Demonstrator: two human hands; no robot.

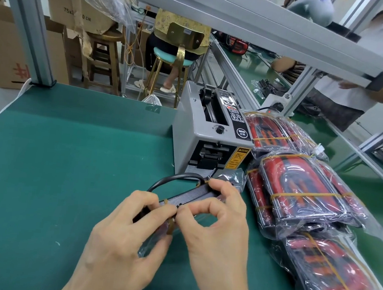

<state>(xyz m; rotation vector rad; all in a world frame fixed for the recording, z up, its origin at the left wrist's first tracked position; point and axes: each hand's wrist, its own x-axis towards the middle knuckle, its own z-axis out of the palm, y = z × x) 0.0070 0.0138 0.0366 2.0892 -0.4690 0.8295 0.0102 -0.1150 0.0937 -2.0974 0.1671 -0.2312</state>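
Both hands hold a flat grey pouch in clear plastic wrap, tilted on its edge above the green mat. A black cable loop sticks out of its far end. My left hand grips the near end, thumb and forefinger pinching a tan rubber band that crosses the pouch. My right hand pinches the same spot with thumb and forefinger, its other fingers curled over the pouch's top edge.
A grey automatic tape dispenser stands just beyond the hands. To the right lie stacked bundles of red-and-black bagged pouches bound with rubber bands. An aluminium frame runs overhead. People sit and stand behind; cardboard boxes at far left.
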